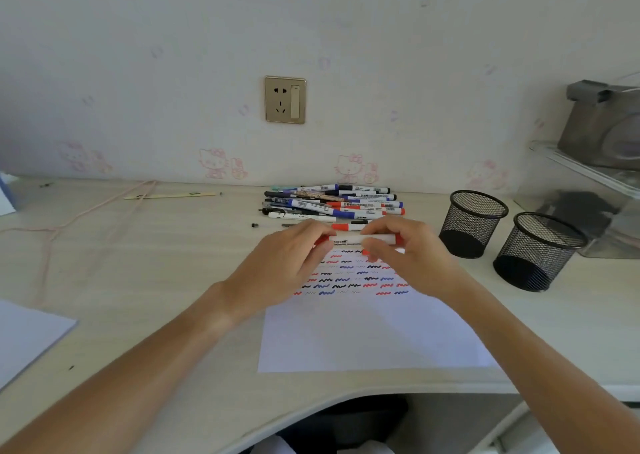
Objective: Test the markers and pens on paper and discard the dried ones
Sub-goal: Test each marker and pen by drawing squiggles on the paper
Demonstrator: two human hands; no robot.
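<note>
Head camera, close above desk (pixel 145 266), facing forward-down toward wall (pixel 173 55).

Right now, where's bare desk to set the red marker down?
Free: the paper's blank lower half, below the scribbles; bare desk left of the paper, between the pink cord and the left hand. Crowded: the marker pile behind the hands and the two mesh cups on the right. Both hands hold the red marker.

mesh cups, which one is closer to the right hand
The left cup, beside the paper. The other cup stands farther right and nearer the desk edge, farther from the right hand.
</note>
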